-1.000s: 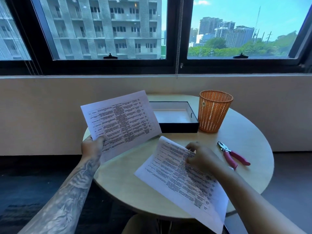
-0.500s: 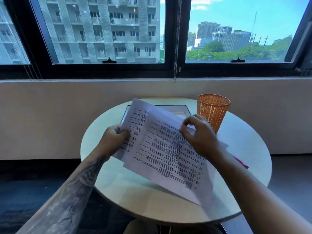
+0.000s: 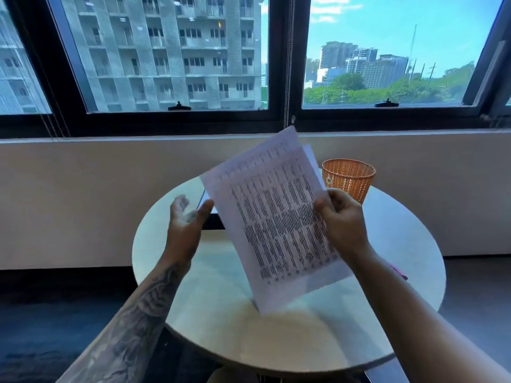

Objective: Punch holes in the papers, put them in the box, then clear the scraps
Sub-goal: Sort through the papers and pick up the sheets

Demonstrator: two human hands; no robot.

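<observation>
Two printed papers are stacked together and held upright above the round table. My right hand grips them at their right edge. My left hand hovers just left of the papers with fingers spread, holding nothing. The dark box lies behind the papers, mostly hidden; only a sliver of its left edge shows. A pink tip of the hole punch peeks out beside my right forearm.
An orange mesh basket stands at the back right of the table. A low wall and windows run behind the table. Dark floor surrounds it.
The two papers were brought together and lifted upright. My left hand let go of them and opened; my right hand now holds both.
</observation>
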